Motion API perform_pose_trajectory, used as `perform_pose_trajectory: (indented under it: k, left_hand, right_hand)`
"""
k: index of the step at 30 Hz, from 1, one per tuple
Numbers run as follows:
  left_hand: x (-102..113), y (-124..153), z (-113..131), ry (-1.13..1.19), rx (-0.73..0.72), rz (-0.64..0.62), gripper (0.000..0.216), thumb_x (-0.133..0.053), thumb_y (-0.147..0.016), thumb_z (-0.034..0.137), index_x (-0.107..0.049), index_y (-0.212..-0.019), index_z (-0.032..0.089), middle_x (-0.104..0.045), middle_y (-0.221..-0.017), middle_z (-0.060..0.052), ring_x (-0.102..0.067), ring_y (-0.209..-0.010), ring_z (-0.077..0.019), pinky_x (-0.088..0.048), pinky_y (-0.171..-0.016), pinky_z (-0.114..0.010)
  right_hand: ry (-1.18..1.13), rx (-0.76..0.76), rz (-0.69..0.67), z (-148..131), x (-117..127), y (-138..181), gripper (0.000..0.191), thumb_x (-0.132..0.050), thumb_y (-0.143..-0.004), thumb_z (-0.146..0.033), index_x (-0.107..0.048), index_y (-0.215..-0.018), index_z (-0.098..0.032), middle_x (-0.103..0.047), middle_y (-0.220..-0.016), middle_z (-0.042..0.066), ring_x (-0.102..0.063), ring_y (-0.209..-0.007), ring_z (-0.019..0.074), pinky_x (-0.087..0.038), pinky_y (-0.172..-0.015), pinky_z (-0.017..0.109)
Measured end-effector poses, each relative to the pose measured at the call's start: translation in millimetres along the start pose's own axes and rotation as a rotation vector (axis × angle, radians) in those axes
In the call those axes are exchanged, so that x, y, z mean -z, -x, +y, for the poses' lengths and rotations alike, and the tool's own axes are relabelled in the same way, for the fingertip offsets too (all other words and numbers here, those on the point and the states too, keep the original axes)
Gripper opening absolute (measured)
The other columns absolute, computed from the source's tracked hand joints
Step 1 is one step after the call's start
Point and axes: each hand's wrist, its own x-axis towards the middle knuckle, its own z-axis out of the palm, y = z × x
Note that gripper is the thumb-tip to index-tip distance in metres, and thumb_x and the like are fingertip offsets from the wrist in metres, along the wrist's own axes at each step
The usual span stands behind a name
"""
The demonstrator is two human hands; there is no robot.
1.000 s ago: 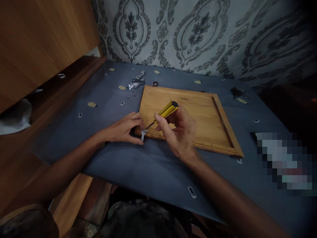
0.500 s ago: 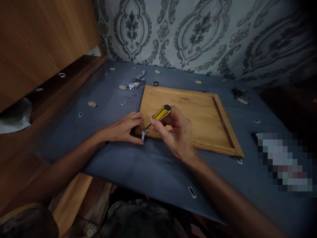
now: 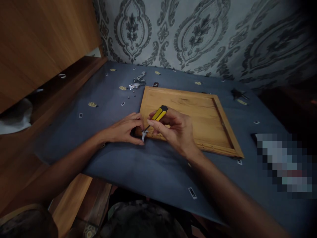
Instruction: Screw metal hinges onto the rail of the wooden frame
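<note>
We see the right hand [image 3: 177,132] closed around a yellow-and-black screwdriver [image 3: 158,114], fingers wrapped on the handle, the shaft slanting down and left. Its tip meets a small metal bracket [image 3: 143,134] at the near left corner of the wood panel [image 3: 188,112]. The left hand [image 3: 123,129] lies flat-curled on the mat [image 3: 138,168], fingertips pinched narrow on the bracket, thumb just beneath it. The two hands are just beside each other, nearly touching at the corner.

The panel lies flat on the mat, recessed face up, its raised frame running round all sides; small holes show along the near edge. More metal hardware [image 3: 137,82] sits in a loose heap on the mat beyond the panel's far left corner, well apart from the hands, with small bits scattered near it. Patterned wallpaper [image 3: 198,36] stands behind the mat.
</note>
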Motion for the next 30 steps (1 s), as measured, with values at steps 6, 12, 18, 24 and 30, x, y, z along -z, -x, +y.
perform_pose_trajectory:
  k: [6, 12, 18, 24, 30]
  left_hand:
    - [-1, 0, 0, -0.003, -0.003, 0.018, 0.047, -0.079, -0.087, 0.064, -0.067, -0.102, 0.021, -0.056, -0.103, -0.005, -0.052, -0.104, -0.0266, -0.046, -0.092, -0.039]
    - [-2, 0, -1, -0.002, -0.017, 0.01, 0.05, -0.079, -0.087, 0.063, -0.067, -0.113, 0.022, -0.059, -0.109, -0.006, -0.053, -0.109, -0.0284, -0.046, -0.097, -0.041]
    - [-1, 1, -1, -0.003, -0.031, 0.025, 0.05, -0.078, -0.088, 0.065, -0.067, -0.108, 0.021, -0.057, -0.104, -0.006, -0.053, -0.103, -0.027, -0.047, -0.093, -0.039]
    - [1, -1, 1, 0.036, -0.05, 0.02, 0.045, -0.079, -0.089, 0.062, -0.066, -0.104, 0.021, -0.062, -0.113, -0.008, -0.054, -0.11, -0.0283, -0.046, -0.1, -0.041]
    - [3, 0, 4, 0.015, -0.017, -0.01, 0.046, -0.078, -0.089, 0.063, -0.065, -0.102, 0.021, -0.059, -0.107, -0.006, -0.054, -0.106, -0.0268, -0.046, -0.094, -0.038]
  right_hand:
    - [0.244, 0.111, 0.09, -6, -7, 0, 0.046, -0.073, -0.094, -0.062, -0.059, -0.075, -0.023, -0.063, -0.067, -0.001, -0.06, -0.058, 0.0138, -0.046, -0.054, 0.028]
    - [0.274, 0.152, 0.101, -5, -8, 1, 0.044, -0.071, -0.096, -0.059, -0.057, -0.074, -0.024, -0.061, -0.066, -0.002, -0.058, -0.057, 0.0142, -0.047, -0.057, 0.029]
    - [0.271, 0.174, 0.128, -5, -10, -1, 0.041, -0.074, -0.095, -0.053, -0.056, -0.073, -0.024, -0.059, -0.065, -0.002, -0.055, -0.056, 0.0141, -0.048, -0.058, 0.029]
    - [0.269, 0.216, 0.2, -1, -14, 8, 0.039, -0.074, -0.096, -0.046, -0.057, -0.069, -0.024, -0.061, -0.064, -0.002, -0.057, -0.057, 0.0142, -0.048, -0.058, 0.03]
    - [0.116, 0.163, 0.355, -4, -11, 12, 0.024, -0.071, -0.099, -0.049, -0.066, -0.094, -0.026, -0.069, -0.082, 0.001, -0.064, -0.061, 0.016, -0.055, -0.062, 0.035]
